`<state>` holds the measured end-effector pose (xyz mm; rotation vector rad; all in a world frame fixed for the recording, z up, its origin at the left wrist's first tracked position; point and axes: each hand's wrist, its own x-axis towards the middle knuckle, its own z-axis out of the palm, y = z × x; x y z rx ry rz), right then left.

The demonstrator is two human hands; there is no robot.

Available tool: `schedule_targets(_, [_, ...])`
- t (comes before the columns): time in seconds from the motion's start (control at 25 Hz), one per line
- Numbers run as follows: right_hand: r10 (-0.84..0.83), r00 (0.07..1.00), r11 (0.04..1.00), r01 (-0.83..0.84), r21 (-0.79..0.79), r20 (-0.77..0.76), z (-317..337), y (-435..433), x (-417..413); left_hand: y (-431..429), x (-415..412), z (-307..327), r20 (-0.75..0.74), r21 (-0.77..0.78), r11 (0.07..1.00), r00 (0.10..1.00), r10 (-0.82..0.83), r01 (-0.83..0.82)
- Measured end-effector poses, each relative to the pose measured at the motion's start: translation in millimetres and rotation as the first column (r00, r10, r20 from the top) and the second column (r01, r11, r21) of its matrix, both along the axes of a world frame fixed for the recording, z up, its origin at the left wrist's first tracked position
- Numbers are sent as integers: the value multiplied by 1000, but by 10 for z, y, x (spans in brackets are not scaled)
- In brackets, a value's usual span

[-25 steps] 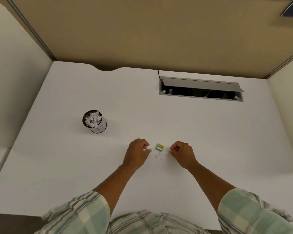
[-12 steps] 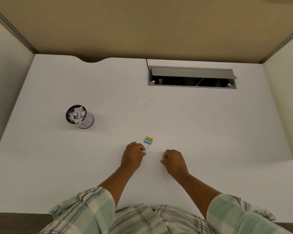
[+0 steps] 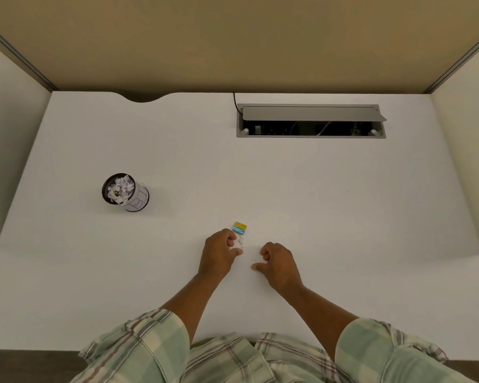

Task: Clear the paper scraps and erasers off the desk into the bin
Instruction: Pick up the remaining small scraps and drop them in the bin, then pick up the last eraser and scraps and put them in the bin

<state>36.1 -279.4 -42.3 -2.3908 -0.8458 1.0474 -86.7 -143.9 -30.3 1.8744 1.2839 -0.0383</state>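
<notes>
A small yellow and blue eraser (image 3: pixel 239 228) lies on the white desk (image 3: pixel 343 217), just beyond my left hand. My left hand (image 3: pixel 219 255) rests on the desk with curled fingers, and a white paper scrap shows pinched at its fingertips. A few tiny paper scraps (image 3: pixel 241 241) lie between that hand and the eraser. My right hand (image 3: pixel 280 261) rests beside it, fingers loosely curled, thumb and forefinger apart with nothing between them. The black mesh bin (image 3: pixel 105 189), full of white scraps, stands far to the left.
An open grey cable hatch (image 3: pixel 310 113) is set into the back of the desk, with a black cable beside it. Partition walls close the desk on the left, back and right. My plaid sleeves fill the bottom of the view.
Both hands have drawn back toward me from either side of the eraser. The right hand's pinch has loosened. The eraser has not moved.
</notes>
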Motion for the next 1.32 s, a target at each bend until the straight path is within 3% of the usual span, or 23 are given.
schedule_targets(0.32, [100, 991, 995, -100, -7, 93, -65, 181, -123, -21, 25, -18, 0, 85, 987, 991, -133, 133])
schedule_targets(0.64, [300, 935, 954, -299, -32, 190, -123, 235, -140, 1, 115, -52, -55, 105, 984, 989, -136, 141])
schedule_targets(0.88, [345, 923, 938, -344, -38, 171, -102, 257, -150, -14, 166, -90, -107, 132, 982, 987, -123, 136])
schedule_targets(0.96, [303, 947, 953, -302, -22, 105, -83, 267, -87, -11, 190, -83, -120, 128, 981, 984, -131, 146])
schedule_targets(1.12, [39, 996, 997, -33, 67, -82, 12, 198, 109, 11, 168, -50, -72, 123, 982, 988, -136, 144])
schedule_targets(1.32, [-216, 920, 958, 265, 113, -327, 114, 126, 188, 9, 73, -64, 49, 100, 990, 994, -101, 96])
